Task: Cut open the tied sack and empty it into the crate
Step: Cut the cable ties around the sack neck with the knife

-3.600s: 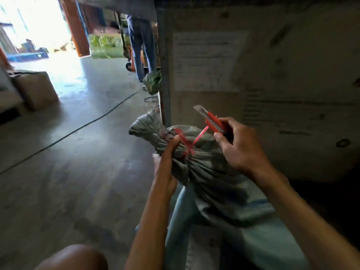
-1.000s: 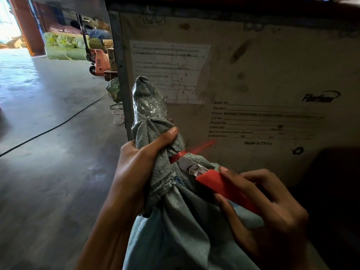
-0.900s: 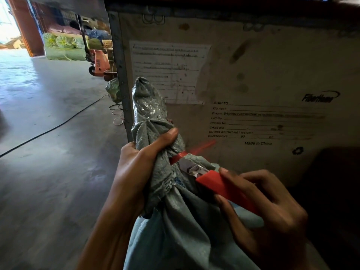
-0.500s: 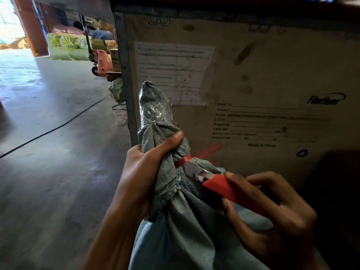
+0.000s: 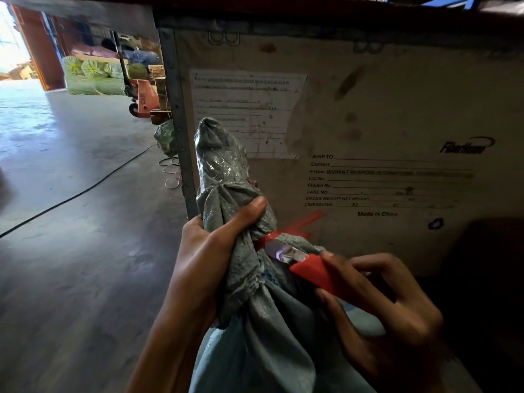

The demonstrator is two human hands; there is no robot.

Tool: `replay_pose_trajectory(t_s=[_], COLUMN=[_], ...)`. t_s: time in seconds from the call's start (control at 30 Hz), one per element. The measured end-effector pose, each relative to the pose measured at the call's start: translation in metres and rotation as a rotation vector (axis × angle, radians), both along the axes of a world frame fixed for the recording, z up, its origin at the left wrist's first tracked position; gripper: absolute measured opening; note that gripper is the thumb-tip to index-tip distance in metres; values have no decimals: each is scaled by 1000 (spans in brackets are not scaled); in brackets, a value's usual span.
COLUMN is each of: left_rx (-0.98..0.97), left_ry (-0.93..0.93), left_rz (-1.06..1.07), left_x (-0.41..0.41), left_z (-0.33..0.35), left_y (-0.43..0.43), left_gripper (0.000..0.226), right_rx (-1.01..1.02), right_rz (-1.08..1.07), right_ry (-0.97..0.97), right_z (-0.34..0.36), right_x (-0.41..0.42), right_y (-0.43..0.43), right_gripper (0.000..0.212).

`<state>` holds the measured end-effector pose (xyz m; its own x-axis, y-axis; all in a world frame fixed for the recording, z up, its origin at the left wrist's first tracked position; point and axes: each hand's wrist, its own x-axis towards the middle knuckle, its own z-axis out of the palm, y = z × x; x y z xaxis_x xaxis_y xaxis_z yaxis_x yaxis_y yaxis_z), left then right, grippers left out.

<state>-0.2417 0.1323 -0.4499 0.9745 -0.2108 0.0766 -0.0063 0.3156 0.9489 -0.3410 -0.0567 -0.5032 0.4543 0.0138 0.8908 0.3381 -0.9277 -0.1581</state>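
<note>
1. Head view, only camera. Left hand (image 5: pixel 209 259) is clenched round the bunched neck of the grey-green woven sack (image 5: pixel 255 330), thumb pressed across the front and the twisted top sticking up above the fist. The sack is held upright in front of the person, close against the crate wall.
2. Right hand (image 5: pixel 380 316) is wrapped round the red utility knife (image 5: pixel 320 275). Its bare blade lies at the red tie (image 5: pixel 272 236), just under the left thumb. Whether the edge is under the strap or only against it, I cannot tell.
3. Crate (image 5: pixel 368 114) is the big pale panel with a paper label and printed shipping text, right behind the sack. Its rim runs along the top of frame and no opening is visible from here.
4. Change against the frames from the last second: almost nothing. Same left grip, same blade position on the tie, and the loose red tail still sticks out to the right. The view has drifted a little. Against the oldest frame the difference is large: there the knife was held up off the sack, and the neck lay sideways.
5. Judgement: cutting is in progress and the tie looks unsevered, so the sack is still shut and nothing is emptied. The task is early.
6. Risk: the blade sits very near the left thumb, and a slip upward could meet it.
7. Background: concrete floor (image 5: pixel 71 236) with a black cable (image 5: pixel 85 191) and an orange pallet jack (image 5: pixel 143 99) near the doorway.
</note>
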Motion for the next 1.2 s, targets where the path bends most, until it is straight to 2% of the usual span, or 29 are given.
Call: replay_pose_trajectory(t_s=[0.6,0.97,1.2], left_rx=[-53,-94,-116], left_ry=[171,170,188], left_rz=[18,-38,-44], left_x=[10,13,17], left_z=[-13,-16,-20], left_y=[-5,-5,-9], left_gripper=[33,35,49], right_rx=[-160,-33,12], right_rz=[-4,-6,-16], right_ry=[-116,-91,-74], right_z=[-2,-5,-1], right_x=[3,4,3], right_y=[-9,0,3], right_gripper=[36,33,34])
